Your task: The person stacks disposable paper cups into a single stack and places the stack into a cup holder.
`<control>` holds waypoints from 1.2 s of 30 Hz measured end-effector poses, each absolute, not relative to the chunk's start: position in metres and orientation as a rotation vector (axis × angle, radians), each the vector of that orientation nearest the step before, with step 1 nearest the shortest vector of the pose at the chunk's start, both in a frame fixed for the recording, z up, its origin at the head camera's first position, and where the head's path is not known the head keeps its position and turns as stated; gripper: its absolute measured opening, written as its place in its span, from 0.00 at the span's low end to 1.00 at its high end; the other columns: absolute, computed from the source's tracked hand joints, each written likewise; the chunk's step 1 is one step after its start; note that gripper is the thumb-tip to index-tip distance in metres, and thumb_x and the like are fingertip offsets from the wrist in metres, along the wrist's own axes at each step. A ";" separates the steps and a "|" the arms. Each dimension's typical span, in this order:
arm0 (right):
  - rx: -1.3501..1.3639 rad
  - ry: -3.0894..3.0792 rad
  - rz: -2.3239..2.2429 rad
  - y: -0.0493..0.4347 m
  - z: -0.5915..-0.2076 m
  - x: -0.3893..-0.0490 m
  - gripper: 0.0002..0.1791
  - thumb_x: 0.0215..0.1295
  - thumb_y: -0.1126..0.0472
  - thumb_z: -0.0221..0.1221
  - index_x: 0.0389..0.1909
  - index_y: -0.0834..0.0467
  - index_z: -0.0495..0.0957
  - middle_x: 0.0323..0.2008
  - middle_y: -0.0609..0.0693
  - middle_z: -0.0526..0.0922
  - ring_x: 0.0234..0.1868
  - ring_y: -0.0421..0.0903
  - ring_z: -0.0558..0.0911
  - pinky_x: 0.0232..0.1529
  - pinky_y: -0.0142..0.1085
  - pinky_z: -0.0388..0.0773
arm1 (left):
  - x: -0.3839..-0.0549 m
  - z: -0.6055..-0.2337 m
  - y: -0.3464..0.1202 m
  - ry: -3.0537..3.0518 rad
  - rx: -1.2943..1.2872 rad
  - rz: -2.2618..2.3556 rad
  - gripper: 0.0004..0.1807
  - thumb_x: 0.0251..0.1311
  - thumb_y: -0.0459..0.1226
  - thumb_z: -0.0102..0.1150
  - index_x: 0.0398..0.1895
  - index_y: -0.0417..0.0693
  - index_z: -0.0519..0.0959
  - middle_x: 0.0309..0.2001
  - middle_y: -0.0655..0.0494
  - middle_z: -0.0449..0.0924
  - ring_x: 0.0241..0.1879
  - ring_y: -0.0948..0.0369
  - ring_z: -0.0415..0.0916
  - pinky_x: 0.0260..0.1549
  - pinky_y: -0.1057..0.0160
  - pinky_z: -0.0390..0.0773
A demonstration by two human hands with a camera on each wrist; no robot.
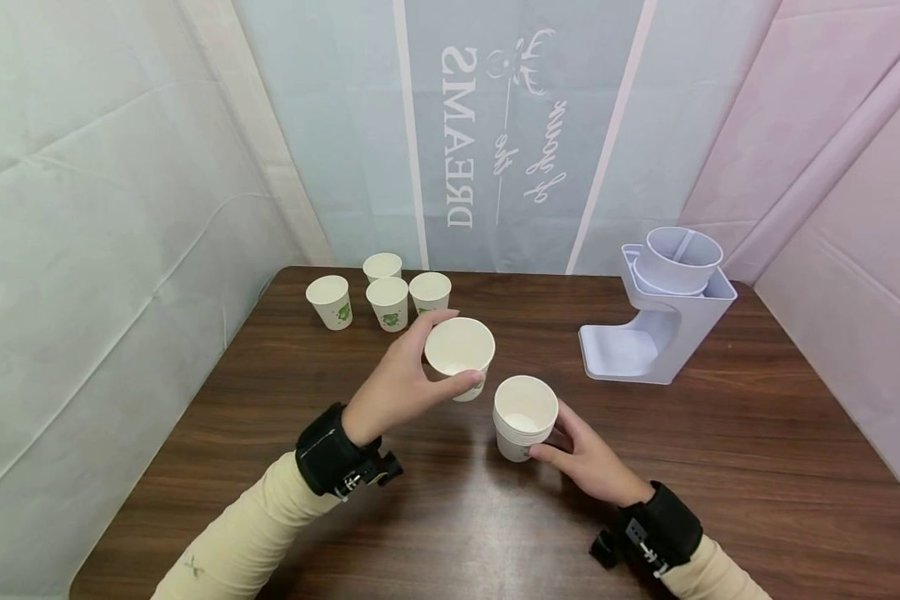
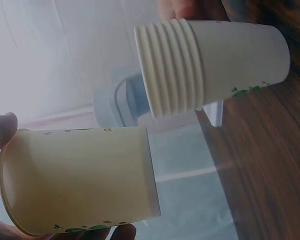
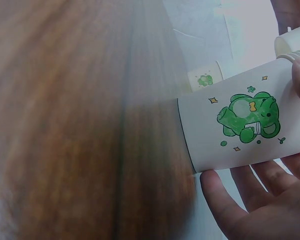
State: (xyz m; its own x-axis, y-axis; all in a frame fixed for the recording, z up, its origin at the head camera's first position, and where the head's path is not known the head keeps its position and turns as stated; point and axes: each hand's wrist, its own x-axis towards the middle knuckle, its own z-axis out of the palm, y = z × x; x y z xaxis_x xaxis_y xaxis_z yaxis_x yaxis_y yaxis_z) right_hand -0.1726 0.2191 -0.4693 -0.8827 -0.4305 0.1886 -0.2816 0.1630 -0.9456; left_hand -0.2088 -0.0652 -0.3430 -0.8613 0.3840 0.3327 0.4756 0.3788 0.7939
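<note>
My left hand (image 1: 408, 379) grips a single white paper cup (image 1: 461, 346) near its rim, thumb on the near side and fingers behind. In the left wrist view that cup (image 2: 80, 180) hangs beside the stack, a gap between the two. A stack of nested paper cups (image 1: 523, 412) stands upright, held by my right hand (image 1: 592, 458) with its thumb at the front and fingers on the right side. Several rims show layered in the stack (image 2: 175, 70). On the outer cup (image 3: 252, 117), the right wrist view shows a green bear print.
Several single paper cups (image 1: 387, 302) stand at the back left of the brown wooden table (image 1: 330, 533). At the back right is a pale cup-shaped holder stand (image 1: 667, 312) with a round container on top. A grey-blue curtain (image 1: 495, 242) hangs behind the table.
</note>
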 end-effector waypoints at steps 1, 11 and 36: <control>-0.709 2.298 -1.825 0.219 -0.469 -0.173 0.42 0.70 0.67 0.63 0.78 0.64 0.51 0.71 0.65 0.65 0.67 0.41 0.72 0.61 0.31 0.74 | -0.208 -0.341 -0.063 -2.527 -0.807 -1.511 0.41 0.55 0.42 0.77 0.70 0.45 0.67 0.58 0.52 0.77 0.52 0.58 0.77 0.53 0.54 0.78; -0.712 2.287 -1.817 0.220 -0.471 -0.173 0.41 0.71 0.67 0.61 0.79 0.62 0.51 0.73 0.63 0.63 0.67 0.32 0.70 0.62 0.30 0.72 | -0.205 -0.333 -0.046 -2.487 -0.926 -1.570 0.41 0.55 0.41 0.77 0.70 0.45 0.66 0.57 0.53 0.78 0.50 0.60 0.78 0.51 0.57 0.79; -0.712 2.260 -1.798 0.221 -0.471 -0.173 0.43 0.73 0.66 0.59 0.81 0.59 0.45 0.73 0.64 0.61 0.66 0.31 0.70 0.62 0.30 0.73 | -0.204 -0.342 -0.013 -2.528 -1.090 -1.646 0.41 0.55 0.42 0.77 0.70 0.47 0.66 0.55 0.54 0.78 0.50 0.62 0.79 0.52 0.62 0.79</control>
State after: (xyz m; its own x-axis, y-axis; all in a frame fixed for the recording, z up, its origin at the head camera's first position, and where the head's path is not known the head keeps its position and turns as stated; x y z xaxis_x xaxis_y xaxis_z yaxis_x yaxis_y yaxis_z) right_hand -0.1731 0.2208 -0.4714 -0.8722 -0.4619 0.1610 -0.2609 0.1607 -0.9519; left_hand -0.2043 -0.0128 -0.3419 -0.7673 0.5687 0.2964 0.5011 0.2433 0.8305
